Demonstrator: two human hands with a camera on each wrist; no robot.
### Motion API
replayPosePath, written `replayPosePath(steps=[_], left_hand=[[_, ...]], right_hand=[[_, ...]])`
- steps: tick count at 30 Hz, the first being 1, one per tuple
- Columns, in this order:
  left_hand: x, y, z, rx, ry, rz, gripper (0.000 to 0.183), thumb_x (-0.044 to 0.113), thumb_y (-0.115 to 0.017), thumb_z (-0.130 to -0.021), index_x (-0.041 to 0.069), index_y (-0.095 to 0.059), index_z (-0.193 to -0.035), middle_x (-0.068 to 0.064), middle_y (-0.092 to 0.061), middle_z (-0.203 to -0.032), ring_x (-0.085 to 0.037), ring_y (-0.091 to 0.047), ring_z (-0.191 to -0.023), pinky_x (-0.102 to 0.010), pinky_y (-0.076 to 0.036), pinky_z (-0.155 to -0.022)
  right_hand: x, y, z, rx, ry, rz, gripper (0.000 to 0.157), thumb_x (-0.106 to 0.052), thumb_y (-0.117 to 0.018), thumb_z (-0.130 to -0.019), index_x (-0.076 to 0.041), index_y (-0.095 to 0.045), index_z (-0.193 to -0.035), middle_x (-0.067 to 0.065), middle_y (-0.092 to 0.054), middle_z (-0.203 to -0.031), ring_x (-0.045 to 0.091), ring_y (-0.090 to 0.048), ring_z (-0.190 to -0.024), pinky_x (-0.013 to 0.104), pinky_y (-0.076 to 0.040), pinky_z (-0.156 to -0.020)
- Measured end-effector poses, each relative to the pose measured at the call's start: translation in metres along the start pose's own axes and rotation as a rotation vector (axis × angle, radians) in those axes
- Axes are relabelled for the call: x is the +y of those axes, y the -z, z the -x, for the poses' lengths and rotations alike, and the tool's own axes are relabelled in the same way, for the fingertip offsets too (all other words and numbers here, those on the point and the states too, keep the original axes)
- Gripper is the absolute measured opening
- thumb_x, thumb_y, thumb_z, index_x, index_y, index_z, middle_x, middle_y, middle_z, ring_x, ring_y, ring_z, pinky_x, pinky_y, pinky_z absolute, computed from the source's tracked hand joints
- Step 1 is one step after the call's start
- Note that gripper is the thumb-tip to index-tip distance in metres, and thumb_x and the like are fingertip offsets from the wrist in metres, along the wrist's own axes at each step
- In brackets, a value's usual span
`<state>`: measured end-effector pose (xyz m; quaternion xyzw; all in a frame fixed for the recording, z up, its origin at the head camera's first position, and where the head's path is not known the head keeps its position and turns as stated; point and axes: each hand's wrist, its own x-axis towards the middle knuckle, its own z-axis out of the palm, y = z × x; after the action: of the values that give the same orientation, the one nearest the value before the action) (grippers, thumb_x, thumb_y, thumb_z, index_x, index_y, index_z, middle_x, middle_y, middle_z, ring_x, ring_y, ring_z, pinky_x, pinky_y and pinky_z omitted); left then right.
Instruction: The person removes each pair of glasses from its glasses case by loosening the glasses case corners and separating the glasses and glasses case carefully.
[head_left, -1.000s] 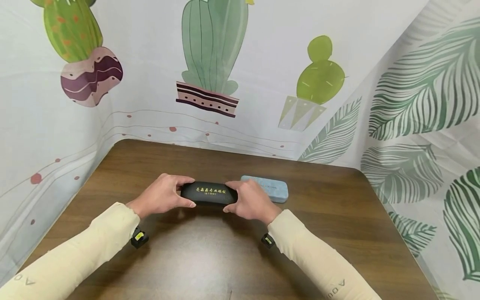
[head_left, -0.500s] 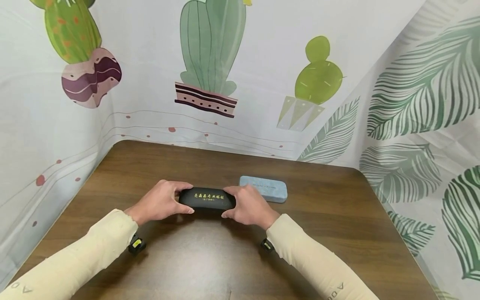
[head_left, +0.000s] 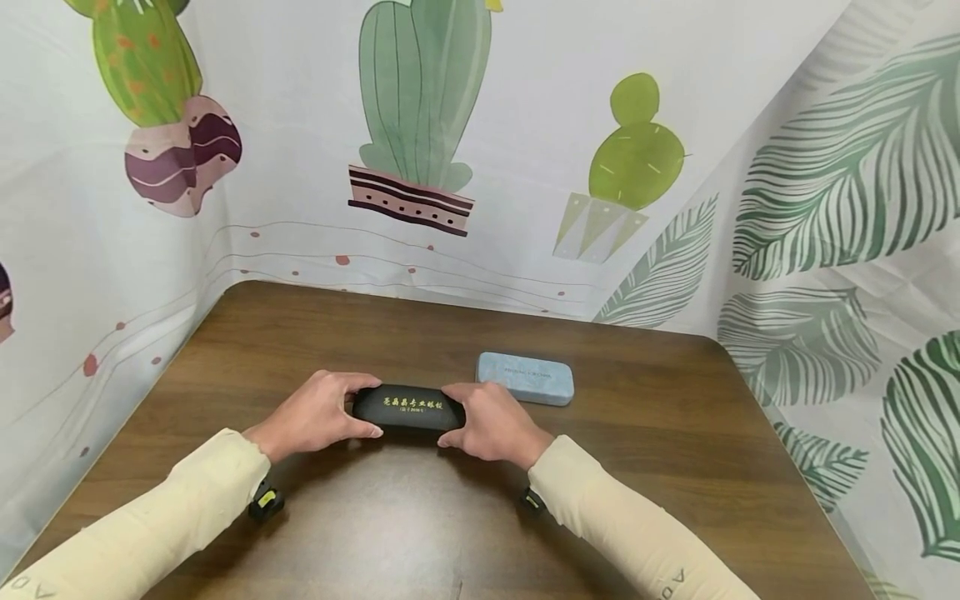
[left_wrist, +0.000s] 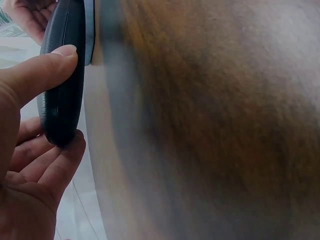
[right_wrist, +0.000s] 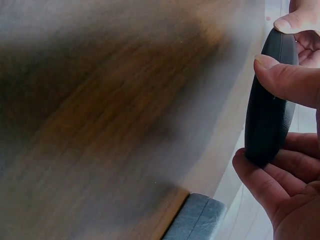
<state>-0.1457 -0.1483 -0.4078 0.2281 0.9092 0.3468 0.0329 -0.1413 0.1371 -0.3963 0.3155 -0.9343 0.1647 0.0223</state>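
A black glasses case (head_left: 408,407) with gold lettering on its lid lies crosswise between my two hands. My left hand (head_left: 318,415) grips its left end, thumb on the near side and fingers round the far side. At the other end my right hand (head_left: 495,421) holds it the same way. From the left wrist, the dark case (left_wrist: 62,75) appears closed, with a thumb pressed to its edge. The right wrist view shows the same case (right_wrist: 270,100) pinched between thumb and fingers. Just behind my right hand sits a light blue glasses case (head_left: 527,377).
The brown wooden table (head_left: 637,467) has rounded far corners. Behind it hangs a white cloth (head_left: 525,167) printed with cacti and leaves. Each wrist carries a small black camera, such as the left one (head_left: 266,500).
Both hands have brought the black glasses case nearer to me and slightly left. The blue case has stayed in its place on the table.
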Motion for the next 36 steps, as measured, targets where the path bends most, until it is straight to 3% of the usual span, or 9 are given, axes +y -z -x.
replayPosePath(steps=[21, 36], left_hand=[[-0.008, -0.002, 0.002, -0.043, 0.039, 0.013, 0.067, 0.024, -0.096, -0.072, 0.002, -0.067, -0.129, -0.012, -0.075, -0.111, -0.014, -0.067, -0.085, -0.024, -0.054, -0.072], [-0.014, 0.000, 0.002, -0.028, 0.033, -0.025, 0.066, 0.025, -0.096, -0.072, 0.003, -0.068, -0.127, -0.013, -0.075, -0.115, -0.018, -0.071, -0.095, -0.028, -0.056, -0.078]], right_hand=[[-0.003, -0.010, -0.002, -0.019, 0.010, -0.015, 0.065, -0.035, -0.092, -0.077, -0.004, -0.069, -0.129, 0.003, -0.079, -0.113, 0.011, -0.068, -0.083, 0.025, -0.056, -0.077], [-0.005, -0.015, -0.008, -0.020, 0.016, -0.004, 0.068, -0.037, -0.093, -0.076, -0.003, -0.069, -0.130, 0.006, -0.078, -0.116, 0.015, -0.072, -0.089, 0.030, -0.058, -0.083]])
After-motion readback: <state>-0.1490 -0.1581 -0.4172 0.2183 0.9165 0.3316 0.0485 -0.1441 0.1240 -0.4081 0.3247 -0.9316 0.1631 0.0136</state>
